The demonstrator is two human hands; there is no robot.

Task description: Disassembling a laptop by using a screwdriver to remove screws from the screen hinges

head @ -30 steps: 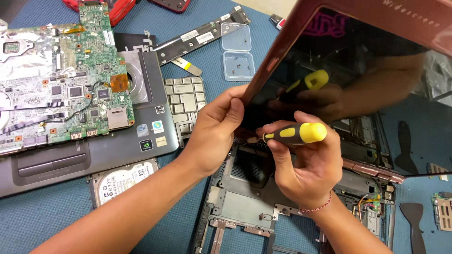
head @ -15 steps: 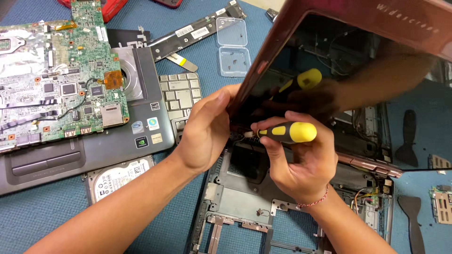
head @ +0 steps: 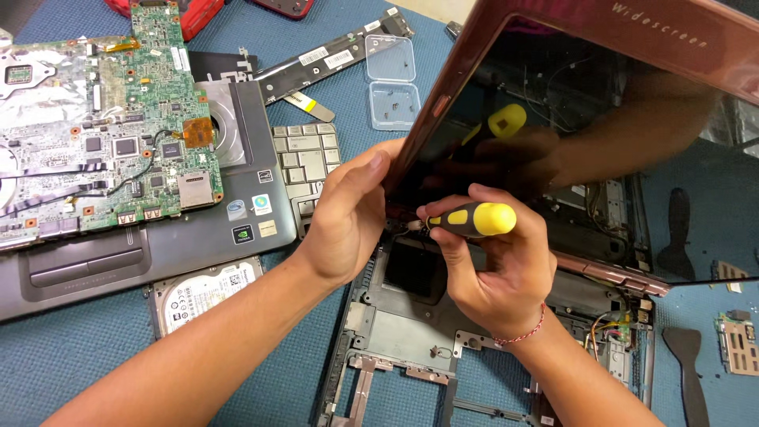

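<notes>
My right hand [head: 494, 265] is closed around a yellow-and-black screwdriver [head: 473, 220], gripping the handle with fingers wrapped tight. The tool lies nearly level, its long axis running sideways, yellow butt away from the laptop screen's lower corner, tip pointing into that corner at the hinge. My left hand [head: 348, 217] sits just on the other side of the same corner, curled and pressed against the edge of the tilted laptop screen [head: 601, 142], steadying it. The right hand is the nearer one to the hinge. Below the corner lies the stripped laptop base [head: 403, 316]; well off from it on the table [head: 79, 372] rests a green motherboard [head: 103, 134].
</notes>
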